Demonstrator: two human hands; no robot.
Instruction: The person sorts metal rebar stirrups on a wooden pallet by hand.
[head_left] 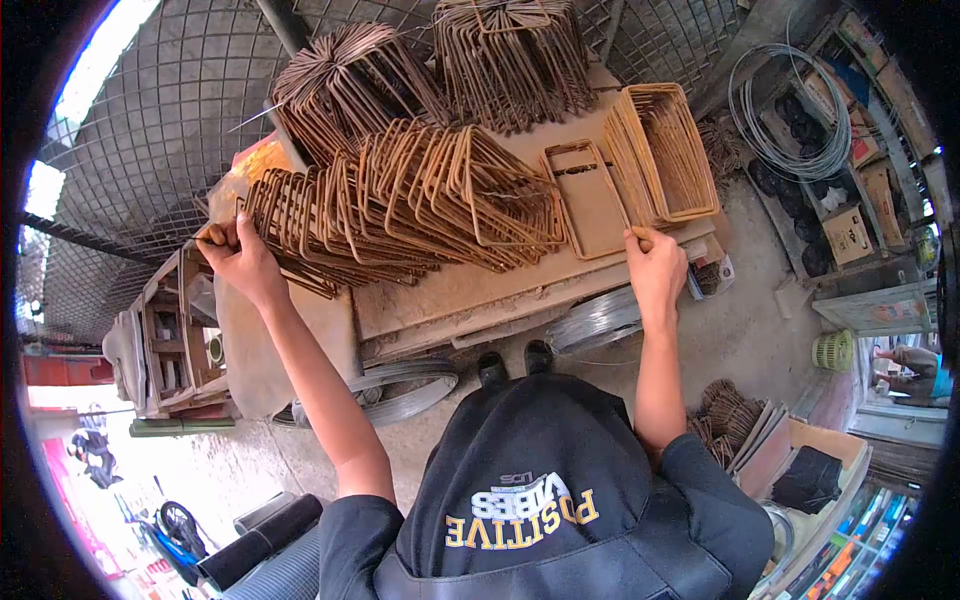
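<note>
From my remote station, I see the workbench bearing a leaning row of rusty rebar stirrups, which a tug on snagged wires could topple. A single stirrup lies right of it. Left hand touches the row's left end, right hand the single's near corner; I cannot tell whether either clamps.

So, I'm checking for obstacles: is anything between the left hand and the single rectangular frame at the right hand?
Yes, the long row of leaning metal frames stands between the left hand and the single frame. Nothing visible separates the right hand from it.
</note>
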